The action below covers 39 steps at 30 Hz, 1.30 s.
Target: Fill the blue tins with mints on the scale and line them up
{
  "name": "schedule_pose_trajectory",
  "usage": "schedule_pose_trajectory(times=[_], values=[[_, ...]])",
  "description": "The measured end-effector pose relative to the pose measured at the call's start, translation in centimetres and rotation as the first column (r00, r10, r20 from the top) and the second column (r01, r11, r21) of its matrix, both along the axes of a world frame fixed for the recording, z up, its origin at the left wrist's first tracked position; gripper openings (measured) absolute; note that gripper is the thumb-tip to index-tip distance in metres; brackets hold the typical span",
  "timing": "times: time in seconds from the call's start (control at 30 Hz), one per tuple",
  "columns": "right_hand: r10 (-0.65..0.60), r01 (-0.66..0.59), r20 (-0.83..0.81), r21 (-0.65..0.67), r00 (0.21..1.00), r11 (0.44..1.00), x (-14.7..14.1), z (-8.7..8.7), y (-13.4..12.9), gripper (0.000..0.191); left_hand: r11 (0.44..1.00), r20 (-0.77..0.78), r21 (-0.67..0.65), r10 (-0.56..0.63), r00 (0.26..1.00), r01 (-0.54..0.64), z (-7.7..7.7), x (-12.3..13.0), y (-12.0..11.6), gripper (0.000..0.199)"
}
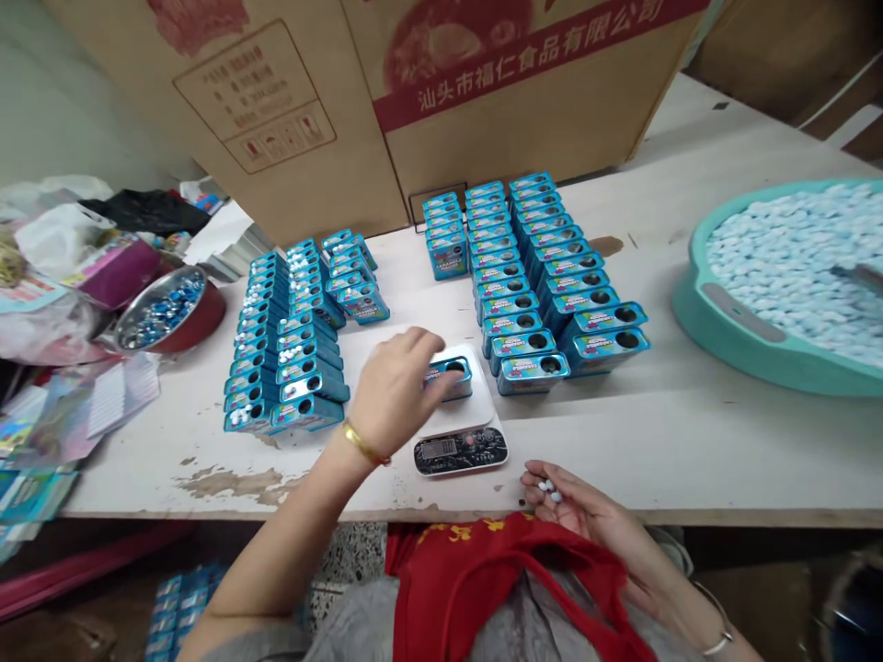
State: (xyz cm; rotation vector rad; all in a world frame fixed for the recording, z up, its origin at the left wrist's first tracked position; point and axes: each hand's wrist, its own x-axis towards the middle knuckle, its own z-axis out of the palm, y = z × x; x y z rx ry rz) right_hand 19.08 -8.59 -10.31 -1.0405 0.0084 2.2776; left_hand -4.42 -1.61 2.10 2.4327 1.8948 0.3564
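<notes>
The left hand (393, 391) is curled narrow over a blue tin (456, 379), its fingers (420, 342) touching the tin, which sits on a digital scale (461, 449) on the tabletop (662, 460). The right hand (576, 506) lies open, palm up, just beside the scale, holding a few pale mints (549, 490). Rows of matching tins (538, 294) flank the scale, round openings up. A teal tub (695, 276) heaped with mints sits right; a metal bowl (124, 322) of blue sweets sits left.
</notes>
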Motion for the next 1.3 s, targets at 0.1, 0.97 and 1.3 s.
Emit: schedule_pose_trajectory(times=[0.1, 0.97, 1.3], values=[[0.056, -0.057, 0.032, 0.035, 0.998, 0.998, 0.0, -0.2, 0.1, 0.020, 0.979, 0.242, 0.126, 0.126, 0.962, -0.159, 0.4, -2.4, -1.3, 0.020], [0.204, -0.217, 0.143, 0.078, 0.968, 0.973, -2.1, 1.5, 1.8, 0.020, 0.993, 0.337, 0.078, 0.057, 0.940, -0.088, -4.8, -3.6, -3.2, 0.022], [0.256, -0.248, -0.040, 0.152, 0.966, 0.957, -6.1, 2.2, 4.1, 0.028, 1.000, 0.240, 0.009, 0.020, 0.970, -0.023, -4.0, -3.0, -2.3, 0.016]])
